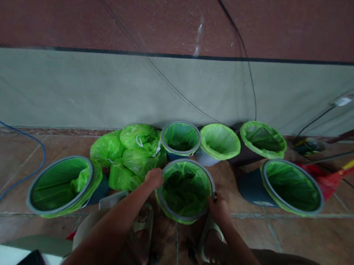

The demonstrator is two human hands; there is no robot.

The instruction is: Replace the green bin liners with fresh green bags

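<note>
Green-lined bin (pixel 189 161) stands on the tiled floor (pixel 257 242) before the wearer, mouth facing up, long axis roughly vertical; left hand (pixel 154 177) and right hand (pixel 220 209) grip opposite sides of its edge.

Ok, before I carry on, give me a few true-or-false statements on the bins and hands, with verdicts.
1. The left hand and right hand are at the rim of the center bin. True.
2. The tied bags lie right of that bin. False: the tied bags lie left of it.
3. A blue cable lies at the left. True.
4. The rightmost bin has a white liner. False: the rightmost bin has a green liner.
</note>
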